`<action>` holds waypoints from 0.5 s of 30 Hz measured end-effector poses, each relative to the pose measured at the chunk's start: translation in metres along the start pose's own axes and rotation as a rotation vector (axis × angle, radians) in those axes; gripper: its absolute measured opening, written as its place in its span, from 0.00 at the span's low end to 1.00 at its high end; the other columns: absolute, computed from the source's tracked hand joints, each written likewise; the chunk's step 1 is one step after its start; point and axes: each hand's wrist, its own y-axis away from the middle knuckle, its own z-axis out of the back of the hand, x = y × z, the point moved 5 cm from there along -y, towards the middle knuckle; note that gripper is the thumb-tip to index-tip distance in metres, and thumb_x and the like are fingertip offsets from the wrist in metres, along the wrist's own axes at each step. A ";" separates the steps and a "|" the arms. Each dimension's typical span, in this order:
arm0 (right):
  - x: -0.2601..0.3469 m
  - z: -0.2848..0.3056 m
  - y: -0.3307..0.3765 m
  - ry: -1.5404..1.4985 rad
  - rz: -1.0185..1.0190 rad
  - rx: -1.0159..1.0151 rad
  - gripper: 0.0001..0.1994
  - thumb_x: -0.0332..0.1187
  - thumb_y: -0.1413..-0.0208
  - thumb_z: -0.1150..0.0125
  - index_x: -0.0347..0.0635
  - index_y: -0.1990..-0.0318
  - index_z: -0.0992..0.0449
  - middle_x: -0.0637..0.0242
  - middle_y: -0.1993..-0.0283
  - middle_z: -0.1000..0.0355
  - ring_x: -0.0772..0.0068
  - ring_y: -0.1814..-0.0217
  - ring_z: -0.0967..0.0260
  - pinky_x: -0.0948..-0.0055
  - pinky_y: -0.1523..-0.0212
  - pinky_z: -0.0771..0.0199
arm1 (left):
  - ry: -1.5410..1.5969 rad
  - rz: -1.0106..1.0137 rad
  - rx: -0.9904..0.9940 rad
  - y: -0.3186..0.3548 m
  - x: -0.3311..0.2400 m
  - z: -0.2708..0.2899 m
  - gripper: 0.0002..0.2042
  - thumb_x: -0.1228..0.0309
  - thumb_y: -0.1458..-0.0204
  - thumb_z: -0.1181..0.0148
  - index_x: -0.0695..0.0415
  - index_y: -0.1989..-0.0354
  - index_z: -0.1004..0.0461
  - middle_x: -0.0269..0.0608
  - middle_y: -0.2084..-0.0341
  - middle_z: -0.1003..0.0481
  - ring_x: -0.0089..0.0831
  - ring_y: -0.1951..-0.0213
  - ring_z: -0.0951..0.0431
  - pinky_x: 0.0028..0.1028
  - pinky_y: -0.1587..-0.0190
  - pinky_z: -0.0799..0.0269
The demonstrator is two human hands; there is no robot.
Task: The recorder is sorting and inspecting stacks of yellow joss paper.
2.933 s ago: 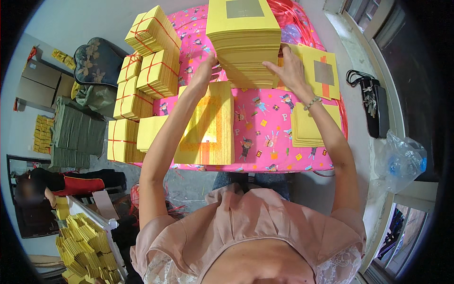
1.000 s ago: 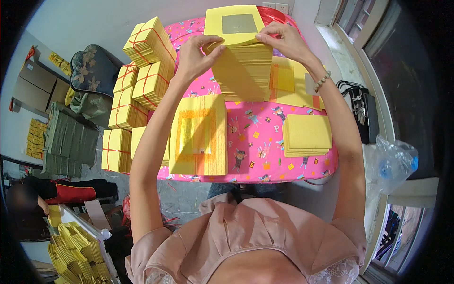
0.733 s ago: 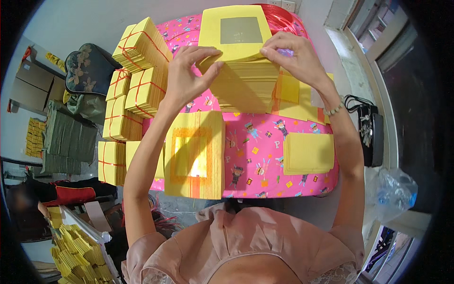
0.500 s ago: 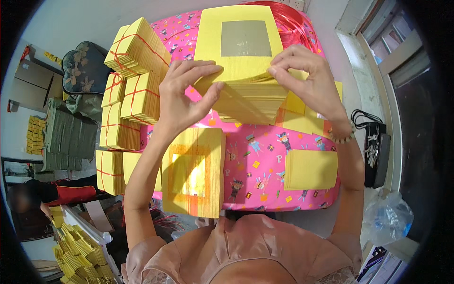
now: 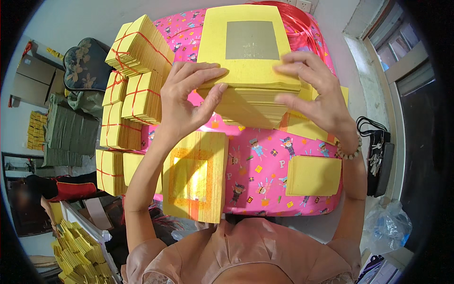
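A tall stack of yellow paper sheets (image 5: 250,73) stands at the far middle of the table, a grey square on its top sheet. My left hand (image 5: 187,94) holds its near left corner, fingers on top and thumb against the front edge. At the near right corner, my right hand (image 5: 321,90) is open, fingertips at the top sheet and thumb apart from them beside the stack's side. Closer to me on the left lies another thick stack (image 5: 196,175) with an orange-bordered shiny square. A smaller pile of plain yellow paper (image 5: 313,176) lies at the near right.
Bundles tied with red string (image 5: 139,94) line the table's left side. Red plastic strips (image 5: 307,28) lie coiled at the far right. Loose yellow sheets (image 5: 307,125) spread beside the tall stack. The pink cloth (image 5: 257,184) is patterned. Another person's arm (image 5: 48,208) reaches over yellow bundles at lower left.
My right hand has let go of the top sheets' corner and spread its fingers; the lifted sheets now lie flatter. My left hand stays at its corner. The view has shifted slightly.
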 end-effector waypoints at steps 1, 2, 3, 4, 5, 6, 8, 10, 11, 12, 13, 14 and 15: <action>0.004 -0.001 0.003 0.114 0.028 -0.017 0.28 0.37 0.56 0.26 0.43 0.45 0.27 0.58 0.46 0.33 0.55 0.43 0.33 0.61 0.44 0.32 | 0.010 0.005 0.027 0.002 0.003 0.000 0.13 0.71 0.54 0.31 0.55 0.58 0.18 0.41 0.61 0.20 0.35 0.58 0.24 0.30 0.55 0.27; 0.006 -0.002 0.007 0.116 0.031 -0.017 0.28 0.37 0.56 0.26 0.43 0.45 0.27 0.58 0.46 0.33 0.55 0.43 0.33 0.61 0.44 0.32 | 0.009 0.005 0.023 0.005 0.006 0.000 0.13 0.71 0.54 0.31 0.55 0.58 0.18 0.41 0.61 0.20 0.35 0.58 0.24 0.30 0.55 0.27; 0.005 -0.005 0.012 0.148 0.000 -0.012 0.36 0.38 0.59 0.24 0.44 0.40 0.33 0.57 0.42 0.36 0.53 0.39 0.37 0.59 0.41 0.34 | 0.132 0.025 -0.011 0.009 0.011 0.001 0.14 0.71 0.53 0.32 0.54 0.56 0.18 0.43 0.58 0.21 0.34 0.56 0.24 0.31 0.52 0.28; 0.003 -0.008 0.017 0.180 -0.031 -0.008 0.44 0.39 0.63 0.23 0.45 0.35 0.39 0.57 0.38 0.40 0.51 0.35 0.41 0.56 0.37 0.37 | 0.254 0.046 -0.046 0.015 0.017 0.001 0.15 0.72 0.53 0.32 0.54 0.54 0.19 0.44 0.55 0.22 0.34 0.53 0.24 0.31 0.49 0.29; 0.001 -0.011 0.021 0.182 -0.033 -0.006 0.44 0.39 0.63 0.23 0.45 0.35 0.39 0.57 0.38 0.40 0.51 0.35 0.41 0.56 0.37 0.37 | 0.362 0.073 -0.065 0.019 0.021 0.000 0.17 0.70 0.46 0.36 0.57 0.47 0.24 0.47 0.47 0.26 0.35 0.48 0.26 0.32 0.43 0.33; -0.001 -0.014 0.024 0.229 -0.005 -0.039 0.46 0.38 0.64 0.22 0.44 0.34 0.40 0.57 0.37 0.40 0.51 0.35 0.41 0.56 0.36 0.38 | 0.365 0.074 -0.066 0.023 0.021 -0.004 0.17 0.70 0.46 0.36 0.57 0.47 0.24 0.47 0.47 0.26 0.35 0.48 0.26 0.32 0.43 0.33; -0.004 -0.020 0.026 0.276 0.023 -0.070 0.48 0.37 0.65 0.21 0.43 0.34 0.42 0.57 0.36 0.41 0.51 0.34 0.42 0.56 0.35 0.39 | 0.690 0.474 -0.237 0.035 0.037 -0.009 0.19 0.64 0.38 0.46 0.62 0.42 0.30 0.48 0.44 0.29 0.37 0.45 0.28 0.33 0.41 0.34; -0.004 -0.023 0.026 0.304 0.043 -0.144 0.47 0.37 0.65 0.22 0.41 0.34 0.41 0.57 0.35 0.41 0.51 0.32 0.43 0.57 0.34 0.40 | 0.689 0.621 -0.157 0.044 0.046 -0.018 0.25 0.56 0.33 0.57 0.65 0.38 0.35 0.47 0.44 0.30 0.37 0.43 0.30 0.34 0.39 0.36; -0.006 -0.026 0.025 0.304 0.044 -0.143 0.47 0.37 0.65 0.22 0.41 0.34 0.41 0.57 0.35 0.41 0.51 0.32 0.43 0.57 0.34 0.40 | 0.863 0.789 -0.048 0.051 0.051 -0.029 0.27 0.53 0.33 0.61 0.65 0.38 0.36 0.47 0.44 0.30 0.36 0.42 0.31 0.35 0.38 0.37; -0.006 -0.026 0.025 0.326 0.077 -0.165 0.46 0.38 0.64 0.22 0.42 0.35 0.40 0.57 0.35 0.40 0.51 0.32 0.42 0.57 0.35 0.39 | 1.035 0.955 0.066 0.060 0.052 -0.039 0.29 0.50 0.32 0.64 0.64 0.37 0.36 0.48 0.44 0.30 0.36 0.42 0.31 0.36 0.38 0.39; -0.005 -0.026 0.025 0.347 0.109 -0.188 0.45 0.38 0.64 0.22 0.43 0.35 0.40 0.57 0.36 0.40 0.52 0.32 0.42 0.57 0.36 0.38 | 1.043 0.975 0.108 0.065 0.049 -0.042 0.32 0.47 0.33 0.67 0.65 0.37 0.37 0.48 0.42 0.31 0.35 0.42 0.32 0.37 0.36 0.42; -0.006 -0.027 0.025 0.346 0.112 -0.186 0.45 0.38 0.64 0.22 0.43 0.35 0.40 0.57 0.36 0.40 0.52 0.32 0.42 0.57 0.36 0.38 | 1.043 0.976 0.105 0.066 0.046 -0.041 0.32 0.47 0.33 0.67 0.65 0.37 0.37 0.48 0.42 0.31 0.35 0.42 0.32 0.37 0.36 0.42; -0.007 -0.027 0.025 0.352 0.127 -0.191 0.44 0.39 0.63 0.22 0.42 0.36 0.38 0.57 0.37 0.38 0.52 0.34 0.40 0.58 0.38 0.36 | 1.061 0.961 0.134 0.067 0.042 -0.041 0.31 0.48 0.32 0.68 0.63 0.35 0.40 0.48 0.41 0.33 0.35 0.41 0.34 0.37 0.36 0.42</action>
